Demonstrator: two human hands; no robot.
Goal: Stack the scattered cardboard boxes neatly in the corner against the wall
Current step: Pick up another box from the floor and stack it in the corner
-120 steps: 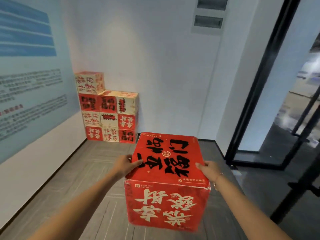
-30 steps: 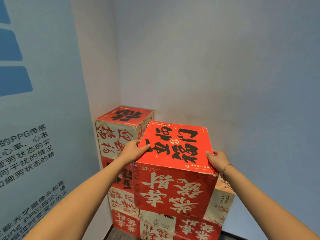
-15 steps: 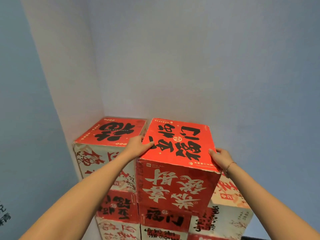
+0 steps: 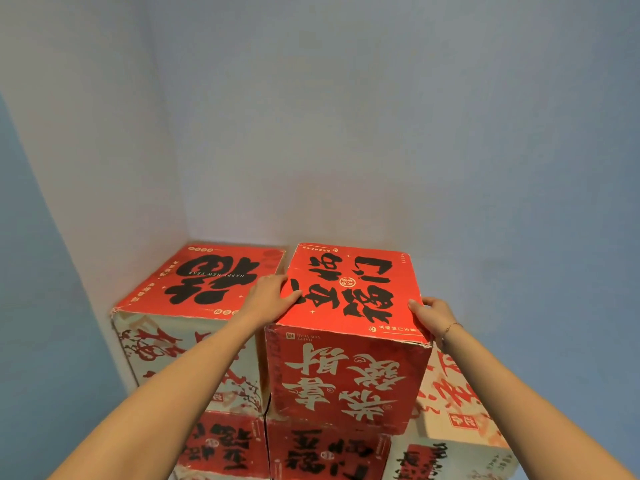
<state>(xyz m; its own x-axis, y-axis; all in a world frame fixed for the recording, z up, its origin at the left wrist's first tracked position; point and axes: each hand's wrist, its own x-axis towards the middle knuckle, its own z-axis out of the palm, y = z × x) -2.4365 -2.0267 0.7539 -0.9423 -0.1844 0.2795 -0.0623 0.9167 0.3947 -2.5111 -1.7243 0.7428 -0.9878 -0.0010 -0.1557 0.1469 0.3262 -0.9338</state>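
The red box sits on top of the stack in the corner, just beside the cream-sided box by the left wall; the left hand grips its left top edge with the thumb lying on the lid, and the right hand curls round its right top edge. Small upside-down print reads "HAPPY NEW YEAR" on both boxes, among large black and white Chinese characters; lower red boxes carry black characters too.
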